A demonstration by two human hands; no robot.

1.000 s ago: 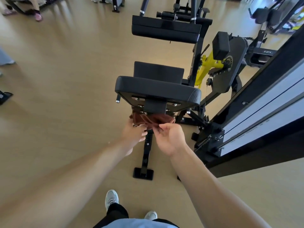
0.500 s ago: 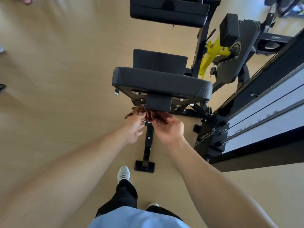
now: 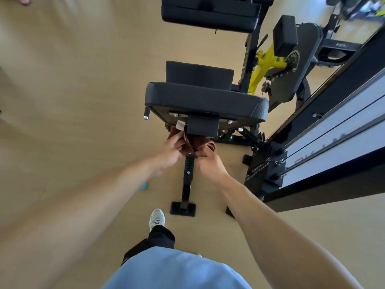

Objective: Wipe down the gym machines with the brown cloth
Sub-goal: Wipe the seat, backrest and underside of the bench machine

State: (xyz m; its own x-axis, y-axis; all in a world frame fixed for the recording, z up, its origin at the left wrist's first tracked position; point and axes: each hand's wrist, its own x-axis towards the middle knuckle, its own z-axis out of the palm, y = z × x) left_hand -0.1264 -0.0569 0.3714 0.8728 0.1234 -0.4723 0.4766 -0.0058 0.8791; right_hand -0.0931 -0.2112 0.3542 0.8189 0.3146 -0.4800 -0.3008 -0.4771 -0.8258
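The wooden floor [image 3: 73, 101] fills the whole left half of the view. A black and white machine frame [image 3: 333, 130] runs diagonally from 5 o'clock to 1 o'clock along the right side, with thin cables stretched along its white panels. At 12 o'clock sits a wide black upper pad [image 3: 208, 15]. The black padded seat [image 3: 206, 101] occupies the centre, with a smaller black backrest pad [image 3: 199, 74] directly behind it toward 12 o'clock. At 1 o'clock of the seat, a yellow bracket [image 3: 264, 65] joins a black cam plate and a small square pad [image 3: 284, 36]. Below the seat, a black support post [image 3: 187, 178] descends toward 6 o'clock and ends in a flat foot plate [image 3: 183, 208] on the floor.

The person's light blue shirt [image 3: 177, 270] fills the 6 o'clock edge, with a black trouser leg and a white shoe [image 3: 157, 219] above it.

Both forearms extend toward the underside of the seat. The left hand [image 3: 170, 151] and the right hand [image 3: 208, 161] are close together, each closed on the brown cloth [image 3: 193, 143]. The cloth is bunched between them, just below the seat's mounting block, at 6 o'clock of the seat. A small pale tag [image 3: 180, 124] shows at the cloth's upper edge.

A small blue object [image 3: 144, 185] lies on the floor beside the left forearm; what it is cannot be told.
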